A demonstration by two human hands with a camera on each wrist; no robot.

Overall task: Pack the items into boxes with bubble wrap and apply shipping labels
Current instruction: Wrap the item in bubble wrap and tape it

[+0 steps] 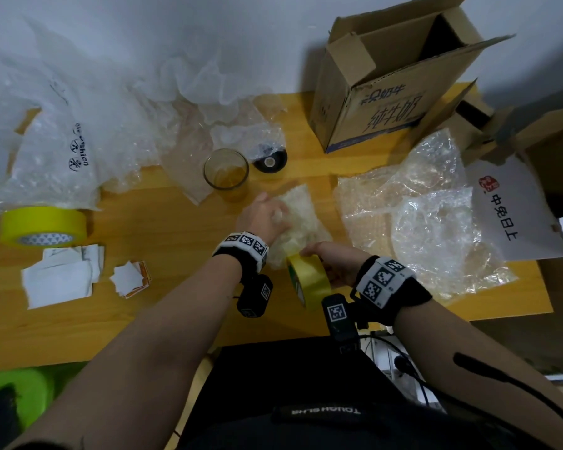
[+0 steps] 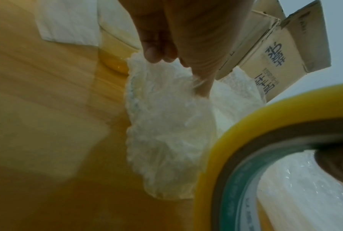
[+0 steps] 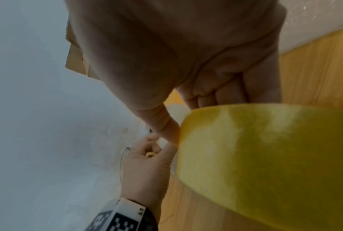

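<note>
A bundle wrapped in bubble wrap lies on the wooden table at the centre. My left hand grips its top, thumb and fingers pinching the wrap. My right hand holds a small yellow tape roll upright against the bundle's near end. The roll fills the right wrist view, with my left hand just behind it. In the left wrist view the roll's yellow edge stands close to the bundle. What is inside the wrap is hidden.
A glass jar and a black lid stand behind the bundle. An open cardboard box is at the back right. Loose bubble wrap lies on the right. On the left are a big yellow tape roll and paper labels.
</note>
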